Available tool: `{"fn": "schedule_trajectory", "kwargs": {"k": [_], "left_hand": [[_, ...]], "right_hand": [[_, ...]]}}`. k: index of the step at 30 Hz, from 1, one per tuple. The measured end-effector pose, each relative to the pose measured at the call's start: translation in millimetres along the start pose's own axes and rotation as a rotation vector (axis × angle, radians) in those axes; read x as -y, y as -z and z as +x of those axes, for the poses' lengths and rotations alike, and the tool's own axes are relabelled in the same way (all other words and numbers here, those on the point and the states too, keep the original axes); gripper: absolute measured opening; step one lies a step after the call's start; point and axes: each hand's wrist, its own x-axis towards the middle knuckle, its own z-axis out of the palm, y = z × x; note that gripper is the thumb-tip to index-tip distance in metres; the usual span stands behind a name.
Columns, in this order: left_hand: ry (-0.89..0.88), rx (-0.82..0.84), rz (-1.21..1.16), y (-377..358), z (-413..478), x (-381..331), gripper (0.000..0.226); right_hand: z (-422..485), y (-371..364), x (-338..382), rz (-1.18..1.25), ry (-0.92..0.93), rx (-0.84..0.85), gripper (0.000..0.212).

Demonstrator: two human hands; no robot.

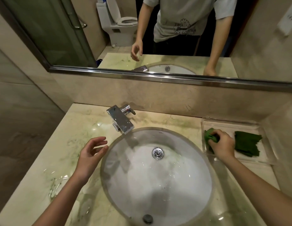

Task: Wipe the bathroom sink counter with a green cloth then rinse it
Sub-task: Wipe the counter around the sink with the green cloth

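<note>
Evidently to start wiping, the right hand (pixel 221 144) grips a green cloth (pixel 209 134) in the right-side tray (pixel 230 123); the left hand (pixel 91 152) hovers slack-fingered.

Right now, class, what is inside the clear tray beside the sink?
Two green cloths. The right hand grips the lighter cloth; the darker cloth lies folded on a white liner. The hand hides part of the lighter cloth.

The right hand (pixel 221 145) covers most of the green cloth (pixel 209 136) it grips. Nearer than both hands, the sink basin (pixel 158 185) is cut off at its front rim. The clear tray (pixel 230 126) under the right hand is blurred.
</note>
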Motion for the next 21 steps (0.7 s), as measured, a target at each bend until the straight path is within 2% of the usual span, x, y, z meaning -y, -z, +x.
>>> {"fn": "schedule_trajectory", "kwargs": {"k": [5, 10, 14, 21], "left_hand": [[0.01, -0.002, -0.03, 26.8, -1.3, -1.8, 0.027], [0.013, 0.021, -0.056, 74.4, -0.3, 2.7, 0.026], [-0.02, 0.044, -0.028, 132.2, 17.3, 17.7, 0.026], [-0.062, 0.079, 0.132, 203.8, 67.7, 48.6, 0.028]], "right_hand": [[-49.2, 12.3, 42.8, 0.233, 0.035, -0.057, 0.029], [-118.0, 3.6, 114.6, 0.43, 0.036, 0.014, 0.029], [-167.5, -29.2, 169.8, 0.495, 0.052, 0.104, 0.035], [-200.2, -109.8, 266.7, 0.571, 0.067, 0.208, 0.031]]}}
